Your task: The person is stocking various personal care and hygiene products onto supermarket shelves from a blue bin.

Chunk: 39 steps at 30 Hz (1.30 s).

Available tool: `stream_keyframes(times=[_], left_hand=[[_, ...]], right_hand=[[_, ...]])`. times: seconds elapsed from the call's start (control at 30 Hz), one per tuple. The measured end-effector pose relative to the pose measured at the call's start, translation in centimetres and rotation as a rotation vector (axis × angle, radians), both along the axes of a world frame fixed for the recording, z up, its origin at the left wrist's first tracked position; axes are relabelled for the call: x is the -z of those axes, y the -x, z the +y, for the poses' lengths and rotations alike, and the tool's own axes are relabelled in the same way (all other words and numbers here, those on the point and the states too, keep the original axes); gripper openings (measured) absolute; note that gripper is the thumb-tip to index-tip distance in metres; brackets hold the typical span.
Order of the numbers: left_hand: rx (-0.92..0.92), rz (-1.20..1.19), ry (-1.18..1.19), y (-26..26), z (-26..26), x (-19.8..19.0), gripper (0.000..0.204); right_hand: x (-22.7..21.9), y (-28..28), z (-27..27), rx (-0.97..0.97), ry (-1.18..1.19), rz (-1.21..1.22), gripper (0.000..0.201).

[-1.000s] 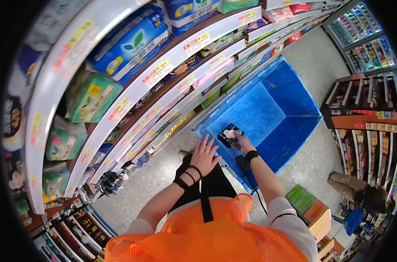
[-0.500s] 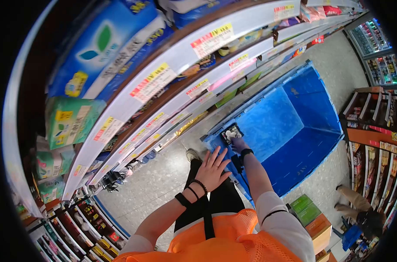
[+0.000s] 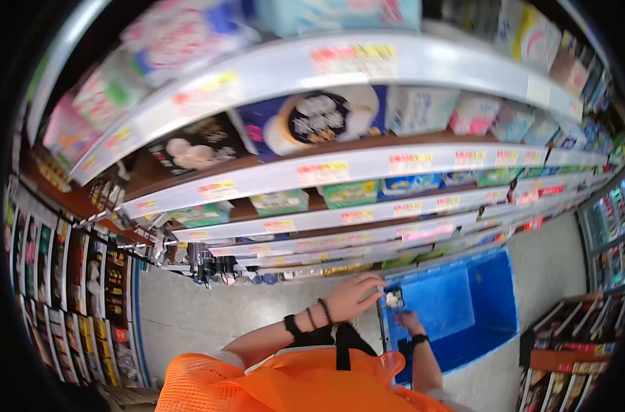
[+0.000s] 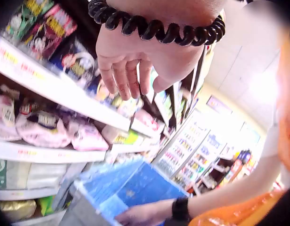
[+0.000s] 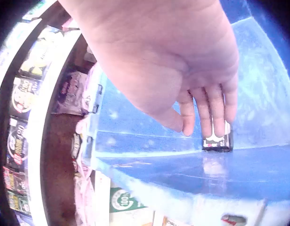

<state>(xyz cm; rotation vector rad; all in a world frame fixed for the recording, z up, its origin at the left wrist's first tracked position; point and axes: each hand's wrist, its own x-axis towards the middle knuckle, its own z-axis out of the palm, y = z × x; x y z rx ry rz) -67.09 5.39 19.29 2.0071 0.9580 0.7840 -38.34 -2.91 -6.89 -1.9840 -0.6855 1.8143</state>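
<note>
A small black pack with a pale print [image 3: 393,298] sits inside the blue crate [image 3: 494,288], at its near left end. Just beside the pack is my right hand [image 3: 410,321], and a gap shows between them in the head view. In the right wrist view its fingers hang loosely down, overlapping the black pack [image 5: 219,145], with the thumb apart. Over the crate's near left rim my left hand [image 3: 354,296] hovers, palm down. Its fingers droop loosely with nothing in them in the left wrist view.
Long shelves [image 3: 367,161] of packaged goods with price tags run along the crate's far side. More shelving stands at the right [image 3: 566,357] and left [image 3: 86,302]. Lit drink coolers [image 3: 611,226] are at the far right. Speckled floor [image 3: 209,309] lies left of the crate.
The head view has swung up and left toward the shelves. My right hand has let go of the black pack and drawn slightly back. My left hand stays near the crate's rim.
</note>
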Motion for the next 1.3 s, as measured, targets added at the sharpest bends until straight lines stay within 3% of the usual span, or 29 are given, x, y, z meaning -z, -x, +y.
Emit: stream_keyframes(times=[0.07, 0.13, 0.23, 0.33, 0.43, 0.47, 0.6, 0.7, 0.77, 0.83, 0.87, 0.97, 1.13, 1.17, 1.27, 1.3], left_hand=[[-0.145, -0.073, -0.086, 3.6, -0.1, -6.3, 0.022], [-0.398, -0.123, -0.405, 7.3, -0.5, -11.4, 0.023], [-0.763, -0.076, -0.694, 12.8, 0.1, -17.2, 0.022], [-1.015, 0.011, -0.925, 17.5, 2.6, -20.5, 0.038], [-1.248, 0.166, -0.927, 20.3, 4.0, -21.3, 0.066], [-1.269, 0.081, -0.867, 21.0, 4.8, -21.3, 0.077], [-1.081, -0.017, -0.642, 23.2, 5.6, -22.0, 0.081], [-1.034, -0.118, -0.703, 23.4, 6.0, -21.5, 0.08], [-1.034, -0.061, -0.71, 23.4, 5.4, -22.0, 0.076], [-0.873, -0.156, -0.568, 24.1, 4.4, -22.6, 0.064], [-0.827, -0.041, -0.712, 24.5, 4.2, -22.9, 0.05], [-0.688, 0.052, -0.749, 24.9, 2.7, -23.5, 0.048], [-0.701, -0.161, -0.834, 23.7, -0.3, -22.5, 0.058], [-0.713, -0.225, -0.8, 23.1, -0.9, -22.4, 0.051], [-0.573, -0.744, -0.163, 20.0, -1.9, -19.6, 0.05], [-0.488, -0.875, -0.052, 18.6, -1.8, -18.6, 0.043]], right_hand=[[-0.9, -0.3, -0.6, -0.019, -0.095, -0.083, 0.029], [-2.8, -0.1, -1.2, 0.026, -0.141, -0.107, 0.028], [-6.8, 0.2, -0.5, 0.044, -0.173, -0.133, 0.028], [-9.1, 0.4, 0.6, 0.039, -0.242, -0.18, 0.03], [-10.2, 0.0, 1.9, 0.043, -0.356, -0.214, 0.032], [-10.5, -0.1, 2.4, 0.052, -0.41, -0.217, 0.034], [-13.4, 1.1, 3.1, 0.127, -0.461, -0.22, 0.036], [-14.2, 2.2, 3.2, 0.138, -0.469, -0.209, 0.037], [-14.2, 2.8, 3.7, 0.124, -0.432, -0.203, 0.039], [-15.4, 4.3, 4.0, 0.12, -0.423, -0.201, 0.04], [-15.4, 4.8, 4.3, 0.12, -0.453, -0.187, 0.04], [-15.6, 5.4, 5.2, 0.099, -0.506, -0.177, 0.038], [-20.4, 8.2, 6.5, -0.031, -0.71, -0.218, 0.036], [-22.0, 9.0, 6.9, -0.057, -0.746, -0.158, 0.034], [-31.1, 12.9, 6.3, -0.118, -0.807, -0.025, 0.032], [-33.0, 13.9, 6.2, -0.114, -0.795, 0.088, 0.035]])
